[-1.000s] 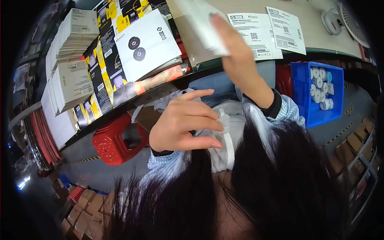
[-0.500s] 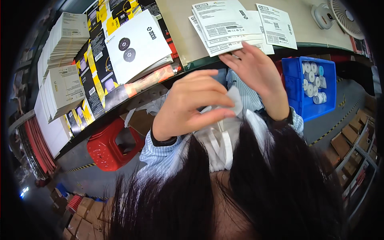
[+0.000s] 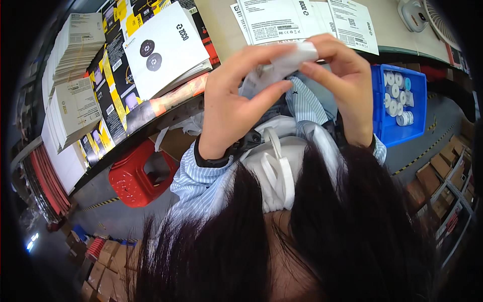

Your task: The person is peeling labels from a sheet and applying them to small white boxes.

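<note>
two hands (image 3: 229,100) (image 3: 347,73) hold strip (image 3: 301,52) near table edge (image 3: 410,51)

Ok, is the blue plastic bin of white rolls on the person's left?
No, the blue plastic bin with the white rolls stands on the right, beyond the right hand.

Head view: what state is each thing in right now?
Bare right hand: fingers pinched on thin whitish piece
Bare left hand: fingers curved, thumb apart; grip unclear
White printed paper sheets: lying flat, overlapping
Large white rectangular card with dark printed discs: topmost on a pile
Blue rectangular plastic bin: open, holding white rolls
Red plastic stool: unoccupied
White round fan: running or not, unclear
</note>
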Action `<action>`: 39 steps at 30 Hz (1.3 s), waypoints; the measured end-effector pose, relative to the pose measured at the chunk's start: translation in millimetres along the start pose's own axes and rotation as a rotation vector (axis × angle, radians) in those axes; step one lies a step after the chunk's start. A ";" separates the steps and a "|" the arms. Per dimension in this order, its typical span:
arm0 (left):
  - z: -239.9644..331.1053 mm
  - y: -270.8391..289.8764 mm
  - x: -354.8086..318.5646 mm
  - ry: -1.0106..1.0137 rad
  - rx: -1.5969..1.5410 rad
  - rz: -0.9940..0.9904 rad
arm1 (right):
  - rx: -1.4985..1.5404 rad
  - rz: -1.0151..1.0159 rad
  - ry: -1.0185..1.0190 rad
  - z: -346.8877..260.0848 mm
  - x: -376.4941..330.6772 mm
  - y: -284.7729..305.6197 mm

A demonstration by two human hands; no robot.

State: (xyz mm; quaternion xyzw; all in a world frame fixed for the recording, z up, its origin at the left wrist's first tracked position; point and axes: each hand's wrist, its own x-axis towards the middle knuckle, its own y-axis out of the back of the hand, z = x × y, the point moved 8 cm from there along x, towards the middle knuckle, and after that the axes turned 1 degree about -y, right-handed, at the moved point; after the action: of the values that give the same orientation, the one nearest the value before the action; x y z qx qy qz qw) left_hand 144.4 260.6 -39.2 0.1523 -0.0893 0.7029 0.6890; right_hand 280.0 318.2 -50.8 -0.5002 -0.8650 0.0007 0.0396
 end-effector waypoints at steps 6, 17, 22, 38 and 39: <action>-14.6 4.4 -8.5 -0.045 0.404 0.035 | 0.197 -0.015 0.045 -2.9 2.6 22.9; -30.4 -2.6 -16.9 0.354 -0.440 -0.006 | -0.704 0.136 0.367 -56.8 13.6 87.0; -20.1 3.8 -28.4 0.144 -0.092 -0.020 | 0.156 -0.425 -0.247 16.1 -21.3 -11.6; -27.6 -18.1 6.0 0.280 -0.077 -0.101 | 0.182 -0.050 -0.177 42.5 29.1 -13.3; -32.5 -15.9 6.5 0.354 -0.046 -0.070 | 0.126 0.035 -0.120 41.9 33.4 -0.8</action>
State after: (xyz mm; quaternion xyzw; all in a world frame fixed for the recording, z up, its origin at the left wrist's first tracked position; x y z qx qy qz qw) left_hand 157.3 278.2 -68.8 0.0134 0.0228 0.6920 0.7214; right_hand 259.8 348.3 -90.2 -0.5110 -0.8551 0.0859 0.0190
